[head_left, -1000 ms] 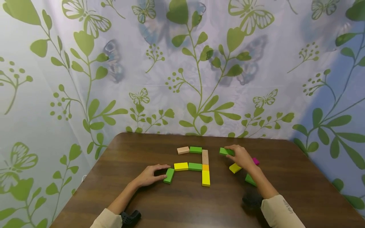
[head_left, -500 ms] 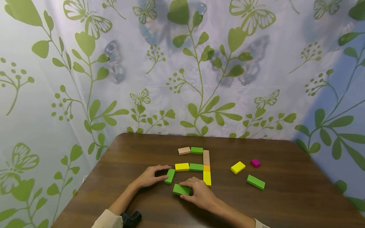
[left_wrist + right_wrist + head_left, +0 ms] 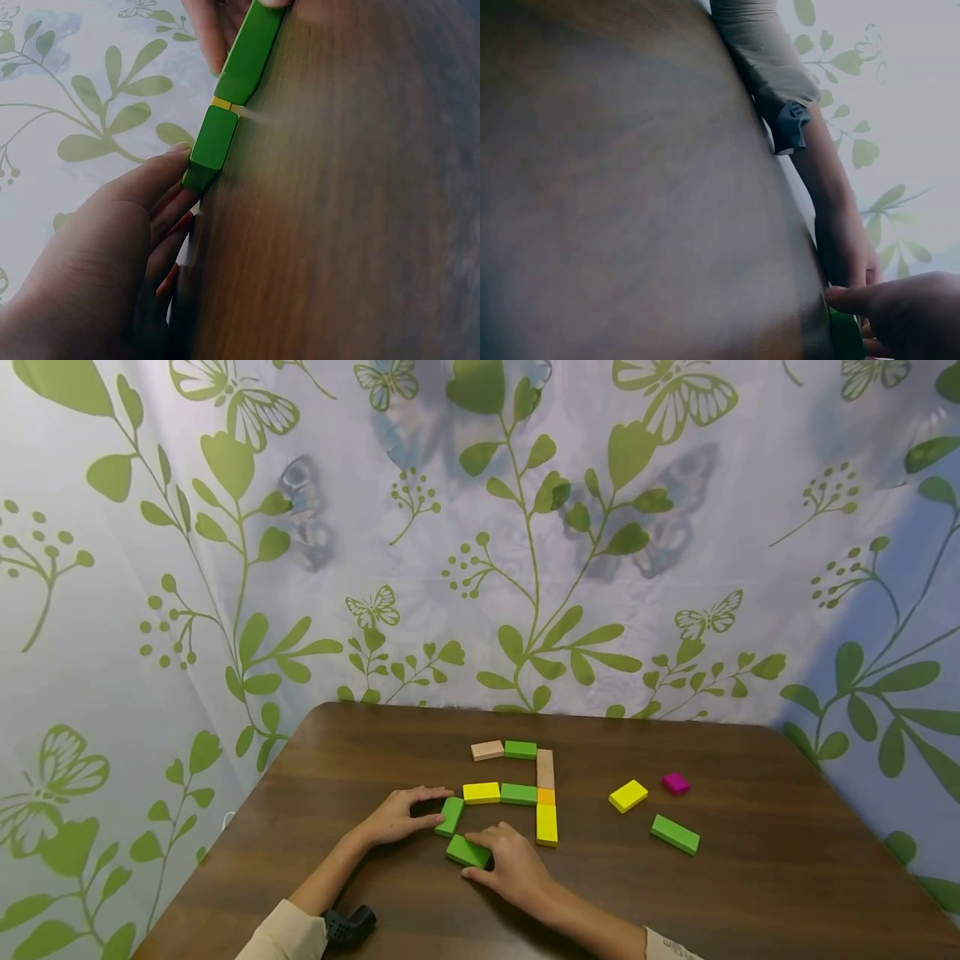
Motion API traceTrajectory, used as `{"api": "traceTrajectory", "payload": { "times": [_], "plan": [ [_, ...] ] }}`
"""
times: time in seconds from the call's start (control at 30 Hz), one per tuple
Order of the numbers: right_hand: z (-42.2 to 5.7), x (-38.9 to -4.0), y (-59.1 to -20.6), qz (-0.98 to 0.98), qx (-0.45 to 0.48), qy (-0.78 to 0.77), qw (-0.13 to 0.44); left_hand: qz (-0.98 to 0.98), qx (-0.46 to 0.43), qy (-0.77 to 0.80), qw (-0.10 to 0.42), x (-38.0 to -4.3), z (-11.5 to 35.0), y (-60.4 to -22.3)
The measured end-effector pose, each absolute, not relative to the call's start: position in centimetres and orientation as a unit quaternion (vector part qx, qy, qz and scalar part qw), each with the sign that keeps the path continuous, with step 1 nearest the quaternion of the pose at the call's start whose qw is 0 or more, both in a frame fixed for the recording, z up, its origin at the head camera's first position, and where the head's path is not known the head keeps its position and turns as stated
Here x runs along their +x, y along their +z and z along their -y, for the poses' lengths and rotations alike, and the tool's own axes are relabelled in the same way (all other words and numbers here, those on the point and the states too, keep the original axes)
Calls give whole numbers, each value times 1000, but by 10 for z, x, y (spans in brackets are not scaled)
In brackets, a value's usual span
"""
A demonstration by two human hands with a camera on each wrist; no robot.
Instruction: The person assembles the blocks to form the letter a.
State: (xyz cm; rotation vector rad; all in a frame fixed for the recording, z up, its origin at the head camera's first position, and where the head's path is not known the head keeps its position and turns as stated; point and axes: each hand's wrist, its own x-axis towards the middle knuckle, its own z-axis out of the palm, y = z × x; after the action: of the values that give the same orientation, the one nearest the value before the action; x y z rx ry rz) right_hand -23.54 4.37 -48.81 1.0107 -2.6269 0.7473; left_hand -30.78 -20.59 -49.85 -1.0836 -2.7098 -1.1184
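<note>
On the brown table, my left hand (image 3: 397, 817) holds a green wooden block (image 3: 452, 817) between thumb and fingers at its left end and far end. My right hand (image 3: 516, 867) grips a second green block (image 3: 468, 852) close to the near end of the first. In the left wrist view the two blocks stand end to end, with a sliver of yellow showing between them. Beyond them lie a yellow block (image 3: 482, 793) and a green block (image 3: 518, 794) in a row. That row meets a column of plain wood (image 3: 545, 768), orange (image 3: 546, 797) and yellow (image 3: 547, 825) blocks.
A plain block (image 3: 487, 750) and a green block (image 3: 521, 749) form the back row. Loose at the right lie a yellow block (image 3: 628, 796), a magenta block (image 3: 676, 783) and a green block (image 3: 675, 834). A patterned curtain (image 3: 420, 635) hangs behind the table (image 3: 750, 893).
My right hand has carried its green block from the right of the layout to the near left, then turned it against the left hand's block. The left hand stays in place.
</note>
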Motion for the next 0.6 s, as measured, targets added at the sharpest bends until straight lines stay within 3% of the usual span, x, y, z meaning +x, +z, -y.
{"api": "traceTrajectory", "payload": {
  "times": [0.6],
  "plan": [
    [-49, -233, -492, 870, 377, 293, 125, 873, -345, -346, 16, -306, 205, -497]
  ]
}}
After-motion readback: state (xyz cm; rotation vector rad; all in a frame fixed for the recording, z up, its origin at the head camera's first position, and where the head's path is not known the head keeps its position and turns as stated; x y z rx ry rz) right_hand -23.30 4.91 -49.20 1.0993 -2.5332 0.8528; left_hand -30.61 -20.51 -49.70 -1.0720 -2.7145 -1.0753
